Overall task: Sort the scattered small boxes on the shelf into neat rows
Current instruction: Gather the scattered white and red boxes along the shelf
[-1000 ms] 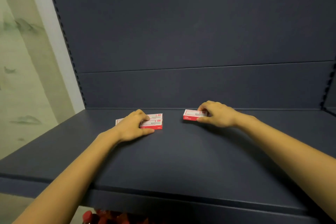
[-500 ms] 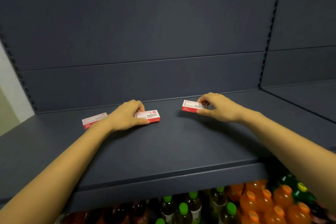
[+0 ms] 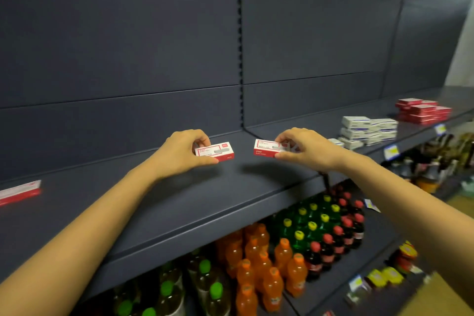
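Small red-and-white boxes: the left box and the right box are raised just above the shelf, side by side with a gap between them. Left hand – grip clamped on the left box. Right hand – grip clamped on the right box. A third box lies on the shelf at far left. Stacked white boxes and red boxes stand well apart to the right.
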The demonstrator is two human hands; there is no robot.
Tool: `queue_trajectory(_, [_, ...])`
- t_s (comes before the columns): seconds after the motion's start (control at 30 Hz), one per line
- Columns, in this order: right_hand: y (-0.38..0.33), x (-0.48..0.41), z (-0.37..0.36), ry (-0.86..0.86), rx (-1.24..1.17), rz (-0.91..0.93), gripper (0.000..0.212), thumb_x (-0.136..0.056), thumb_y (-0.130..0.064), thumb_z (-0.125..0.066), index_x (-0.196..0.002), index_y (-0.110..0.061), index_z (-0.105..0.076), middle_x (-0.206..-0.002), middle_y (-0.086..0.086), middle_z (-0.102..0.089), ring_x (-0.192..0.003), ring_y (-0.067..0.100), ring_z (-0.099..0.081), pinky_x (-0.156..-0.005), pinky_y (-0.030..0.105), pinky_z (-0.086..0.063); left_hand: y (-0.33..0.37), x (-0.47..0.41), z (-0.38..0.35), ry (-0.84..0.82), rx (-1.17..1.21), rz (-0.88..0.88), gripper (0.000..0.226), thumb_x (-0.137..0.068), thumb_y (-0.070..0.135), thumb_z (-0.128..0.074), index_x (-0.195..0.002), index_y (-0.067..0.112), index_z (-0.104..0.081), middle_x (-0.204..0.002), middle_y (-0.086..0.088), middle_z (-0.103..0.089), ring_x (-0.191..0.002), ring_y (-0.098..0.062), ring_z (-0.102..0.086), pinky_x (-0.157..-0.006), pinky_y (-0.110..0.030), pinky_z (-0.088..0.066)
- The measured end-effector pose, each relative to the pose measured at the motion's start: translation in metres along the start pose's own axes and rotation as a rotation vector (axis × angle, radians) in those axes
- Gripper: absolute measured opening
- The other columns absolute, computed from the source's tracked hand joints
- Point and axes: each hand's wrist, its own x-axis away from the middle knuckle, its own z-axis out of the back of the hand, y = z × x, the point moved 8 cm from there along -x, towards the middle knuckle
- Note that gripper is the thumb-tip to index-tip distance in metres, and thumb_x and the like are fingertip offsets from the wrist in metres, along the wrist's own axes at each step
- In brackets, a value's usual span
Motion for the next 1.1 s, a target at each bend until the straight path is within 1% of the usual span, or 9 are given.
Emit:
queue_trajectory(0.23, [0.105, 0.060, 0.059, 0.008, 0.009, -0.053, 0.033, -0.086, -0.030, -0.062, -0.113, -0.011, -0.058, -0.105, 0.004, -0.057, -0.094, 0.016, -0.051, -0.080, 0.022, -0.039, 0.106, -0.054, -0.064, 0.010, 0.092, -0.062, 0.035, -0.073, 0.033, -0.075, -0.100, 0.015, -0.061, -0.099, 0.002, -0.062, -0.087, -0.013, -0.058, -0.074, -0.027, -0.051])
queue_trajectory(0.3, [0.136, 0.078, 0.074, 0.015, 0.007, -0.060, 0.033, -0.086, -0.029, -0.062, -0.113, -0.010, -0.058, -0.104, 0.002, -0.056, -0.094, 0.016, -0.051, -0.079, 0.022, -0.039, 0.135, -0.069, -0.083, 0.024, 0.131, -0.063, 0.036, -0.072, 0.032, -0.076, -0.099, 0.014, -0.062, -0.099, 0.000, -0.065, -0.086, -0.015, -0.060, -0.076, -0.030, -0.052])
queue_trajectory(0.37, [0.168, 0.094, 0.088, 0.015, 0.021, -0.079, 0.035, -0.086, -0.030, -0.062, -0.115, -0.011, -0.057, -0.108, 0.000, -0.055, -0.097, 0.015, -0.052, -0.083, 0.024, -0.041, 0.165, -0.083, -0.104, 0.036, 0.162, -0.076, 0.035, -0.071, 0.030, -0.077, -0.098, 0.013, -0.063, -0.097, -0.001, -0.067, -0.085, -0.017, -0.062, -0.078, -0.034, -0.053])
queue_trajectory(0.5, [0.233, 0.124, 0.111, 0.009, 0.082, -0.142, 0.040, -0.086, -0.031, -0.061, -0.121, -0.012, -0.054, -0.116, 0.003, -0.055, -0.106, 0.019, -0.052, -0.087, 0.024, -0.041, 0.220, -0.115, -0.149, 0.014, 0.201, -0.118, 0.034, -0.070, 0.032, -0.077, -0.097, 0.015, -0.064, -0.096, 0.001, -0.067, -0.085, -0.015, -0.062, -0.078, -0.034, -0.053])
queue_trajectory(0.57, [0.265, 0.138, 0.120, 0.003, 0.094, -0.177, 0.040, -0.086, -0.033, -0.061, -0.120, -0.013, -0.055, -0.118, 0.006, -0.057, -0.105, 0.020, -0.052, -0.090, 0.031, -0.044, 0.247, -0.132, -0.171, -0.006, 0.203, -0.146, 0.035, -0.071, 0.034, -0.076, -0.099, 0.017, -0.063, -0.097, 0.005, -0.062, -0.088, -0.014, -0.059, -0.078, -0.032, -0.051])
queue_trajectory(0.63, [0.295, 0.150, 0.133, 0.013, 0.106, -0.208, 0.038, -0.085, -0.032, -0.062, -0.119, -0.014, -0.055, -0.116, 0.007, -0.058, -0.101, 0.018, -0.052, -0.084, 0.029, -0.043, 0.272, -0.150, -0.191, -0.011, 0.195, -0.174, 0.036, -0.070, 0.035, -0.076, -0.098, 0.017, -0.064, -0.097, 0.006, -0.059, -0.089, -0.013, -0.055, -0.077, -0.029, -0.048])
queue_trajectory(0.77, [0.355, 0.167, 0.158, 0.045, 0.114, -0.279, 0.037, -0.086, -0.032, -0.061, -0.118, -0.014, -0.055, -0.117, 0.005, -0.057, -0.093, 0.012, -0.048, -0.077, 0.024, -0.037, 0.316, -0.190, -0.228, -0.052, 0.192, -0.217, 0.032, -0.069, 0.034, -0.078, -0.093, 0.021, -0.062, -0.097, 0.003, -0.062, -0.081, -0.009, -0.055, -0.063, -0.017, -0.044])
queue_trajectory(1.0, [0.464, 0.170, 0.188, 0.094, 0.153, -0.355, 0.041, -0.085, -0.034, -0.062, -0.120, -0.015, -0.054, -0.119, 0.006, -0.057, -0.093, 0.011, -0.045, -0.076, 0.025, -0.036, 0.370, -0.275, -0.290, -0.043, 0.176, -0.212, 0.038, -0.070, 0.039, -0.076, -0.099, 0.020, -0.061, -0.108, -0.001, -0.065, -0.094, -0.015, -0.059, -0.084, -0.037, -0.052])
queue_trajectory(1.1, [0.512, 0.160, 0.197, 0.102, 0.161, -0.360, 0.039, -0.085, -0.036, -0.061, -0.118, -0.015, -0.055, -0.118, 0.006, -0.058, -0.092, 0.011, -0.045, -0.075, 0.025, -0.036, 0.390, -0.317, -0.315, -0.035, 0.207, -0.207, 0.039, -0.072, 0.036, -0.075, -0.102, 0.017, -0.061, -0.110, -0.003, -0.064, -0.094, -0.015, -0.059, -0.083, -0.034, -0.052])
